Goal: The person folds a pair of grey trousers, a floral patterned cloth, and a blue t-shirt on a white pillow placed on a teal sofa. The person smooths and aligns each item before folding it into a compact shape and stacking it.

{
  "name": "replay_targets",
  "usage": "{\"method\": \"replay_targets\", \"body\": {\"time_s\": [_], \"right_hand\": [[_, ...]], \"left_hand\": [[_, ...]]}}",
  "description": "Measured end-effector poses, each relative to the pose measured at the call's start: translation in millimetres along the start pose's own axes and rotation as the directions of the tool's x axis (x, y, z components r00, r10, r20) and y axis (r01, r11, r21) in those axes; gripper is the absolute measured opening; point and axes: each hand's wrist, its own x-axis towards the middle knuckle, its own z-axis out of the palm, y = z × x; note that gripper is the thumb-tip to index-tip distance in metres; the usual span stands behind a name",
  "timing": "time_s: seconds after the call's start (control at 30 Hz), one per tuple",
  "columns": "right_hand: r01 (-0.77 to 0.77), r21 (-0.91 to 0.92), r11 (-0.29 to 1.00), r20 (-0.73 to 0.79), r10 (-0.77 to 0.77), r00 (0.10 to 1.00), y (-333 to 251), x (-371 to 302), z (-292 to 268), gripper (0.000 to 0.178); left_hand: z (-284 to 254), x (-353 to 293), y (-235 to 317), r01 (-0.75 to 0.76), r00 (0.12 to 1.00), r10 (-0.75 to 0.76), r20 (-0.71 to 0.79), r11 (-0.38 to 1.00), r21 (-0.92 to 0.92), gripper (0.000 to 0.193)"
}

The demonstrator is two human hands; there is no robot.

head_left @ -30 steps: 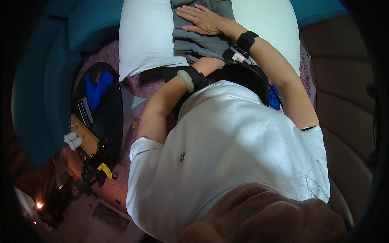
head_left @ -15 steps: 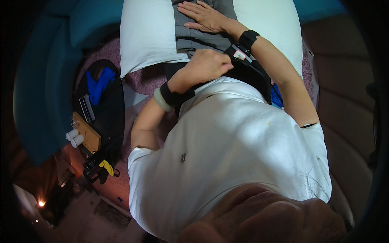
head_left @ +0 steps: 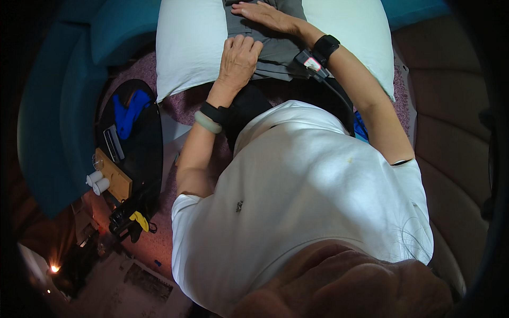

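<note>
A dark grey garment [head_left: 278, 53], lying folded over a white cushion-like surface [head_left: 191, 47], is under both my hands. My left hand [head_left: 239, 62] rests at the garment's left edge, with its fingers curled down onto the cloth. The fingertips are hidden beneath the knuckles, but they appear to grip the fabric. Farther up, my right hand [head_left: 268, 17] lies flat across the garment with fingers stretched out. Close to the right wrist, a small black device [head_left: 310, 62] with a lit screen and a cable sits at the garment's right side.
At the left, a dark oval table [head_left: 146, 159] bears a blue cloth [head_left: 130, 114], a wooden tray [head_left: 116, 177], white cups [head_left: 101, 185] and a yellow item [head_left: 139, 221]. A teal sofa [head_left: 47, 116] curves behind it. Brown padded seating [head_left: 445, 106] runs along the right.
My left hand has moved forward and left, from close to my waist onto the garment's left edge. The garment's rumpled near edge now lies flatter. My right hand has tilted slightly, staying on the cloth.
</note>
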Motion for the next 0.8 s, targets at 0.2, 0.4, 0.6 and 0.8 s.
{"method": "replay_targets", "body": {"time_s": [0.2,0.4,0.6,0.8], "right_hand": [[-0.224,0.563,0.796,0.043,0.242,0.969,-16.5,-0.9,-19.7,0.041],[-0.361,0.832,0.422,0.158,0.444,0.882,-45.7,9.1,-28.2,0.038],[-0.514,0.667,0.539,0.08,0.634,0.769,-76.7,-26.4,-54.4,0.041],[-0.622,0.321,0.714,-0.024,0.663,0.748,-120.8,-113.5,-65.8,0.027]], "left_hand": [[-9.1,-12.5,3.9,-0.087,0.995,0.09,0.051,0.995,-0.053,0.009],[16.1,-29.2,5.3,-0.033,0.986,0.054,0.16,0.991,-0.132,0.023],[22.6,-38.8,-4.0,0.064,0.984,-0.021,0.177,0.97,-0.236,0.039],[15.4,-33.7,-7.0,0.063,0.98,-0.013,0.197,0.966,-0.25,0.04]]}}
